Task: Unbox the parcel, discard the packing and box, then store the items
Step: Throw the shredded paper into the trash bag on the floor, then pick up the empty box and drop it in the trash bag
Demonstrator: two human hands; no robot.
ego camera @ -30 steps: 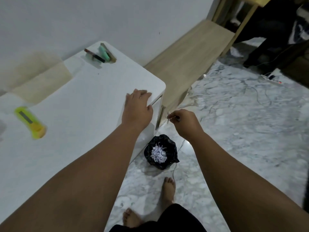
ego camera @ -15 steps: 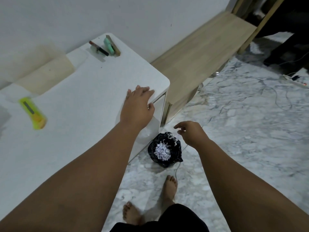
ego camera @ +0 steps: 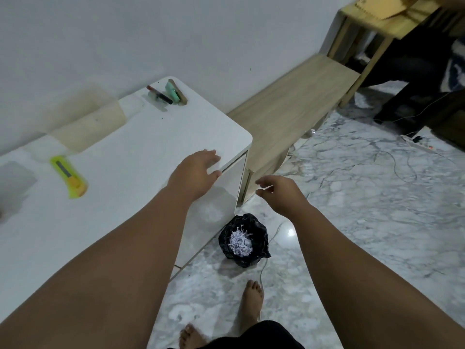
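A black bin bag (ego camera: 259, 239) sits on the marble floor by the white cabinet (ego camera: 141, 157), with shredded white paper (ego camera: 240, 244) inside it. My left hand (ego camera: 195, 172) lies flat near the cabinet's front right corner, fingers spread, holding nothing. My right hand (ego camera: 279, 192) hovers in the air above and slightly right of the bag, fingers apart and empty. On the cabinet top lie a yellow-green utility knife (ego camera: 69, 176) at the left, and a dark pen (ego camera: 159, 94), a mint-green item (ego camera: 173, 91) and a tan strip (ego camera: 180, 93) at the far corner.
A low wooden bench (ego camera: 294, 107) runs along the wall right of the cabinet. A wooden table (ego camera: 377, 21) with a cardboard piece on it stands at the top right. Cables and a power strip (ego camera: 417, 144) lie on the floor. My bare feet (ego camera: 253, 301) stand below the bag.
My right hand held a small scrap pinched over the bag a second ago; now its fingers are spread and empty. My left hand stays on the cabinet. The view has tilted up slightly.
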